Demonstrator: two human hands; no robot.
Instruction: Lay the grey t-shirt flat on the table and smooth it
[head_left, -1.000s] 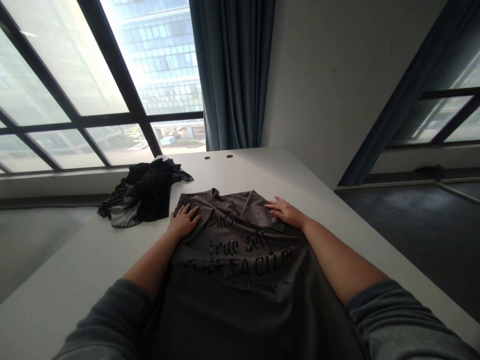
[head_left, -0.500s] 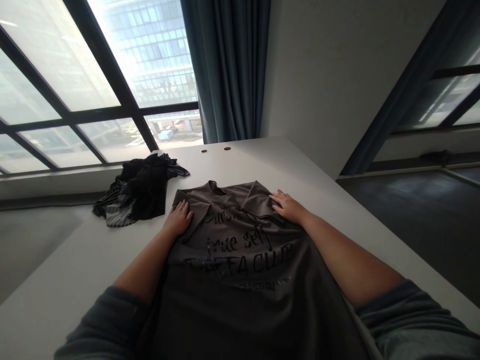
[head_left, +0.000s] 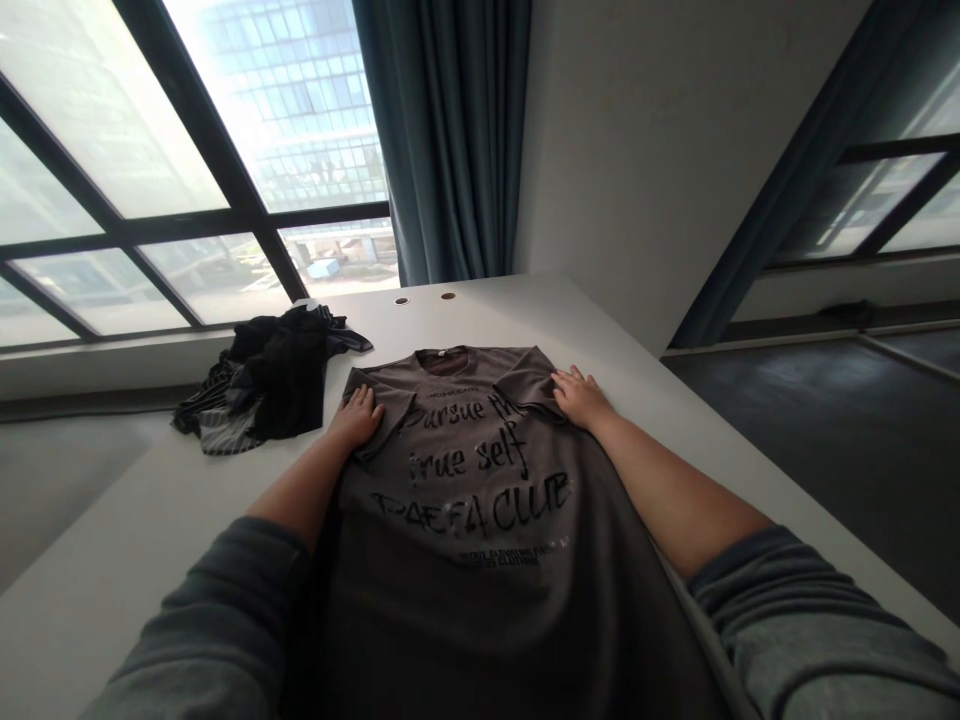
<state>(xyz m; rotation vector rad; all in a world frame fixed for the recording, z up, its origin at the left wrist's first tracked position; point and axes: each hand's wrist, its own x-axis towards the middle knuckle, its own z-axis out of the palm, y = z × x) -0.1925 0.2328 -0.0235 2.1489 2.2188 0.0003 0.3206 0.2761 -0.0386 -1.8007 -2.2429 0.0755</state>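
A dark grey-brown T-shirt (head_left: 465, 500) with black lettering lies front side up, its collar toward the far end of the table and its lower part reaching toward me. My left hand (head_left: 358, 416) rests on the left sleeve edge, fingers laid out over the cloth. On the other side, my right hand (head_left: 582, 397) lies flat at the outer edge of the right sleeve, fingertips touching it. Neither hand grips the fabric visibly. The shirt's hem falls out of view at the bottom.
A heap of dark clothes (head_left: 277, 375), partly striped, lies on the white table (head_left: 495, 312) at the left. Two round holes sit near the far edge. Beyond stand a window (head_left: 300, 100), a blue curtain (head_left: 450, 140) and a pale wall (head_left: 637, 150).
The shirt's upper part now lies flatter and its collar has opened out, showing the inside of the neck. The lettering is less creased. Both hands stay at the sleeves, the right slightly shifted.
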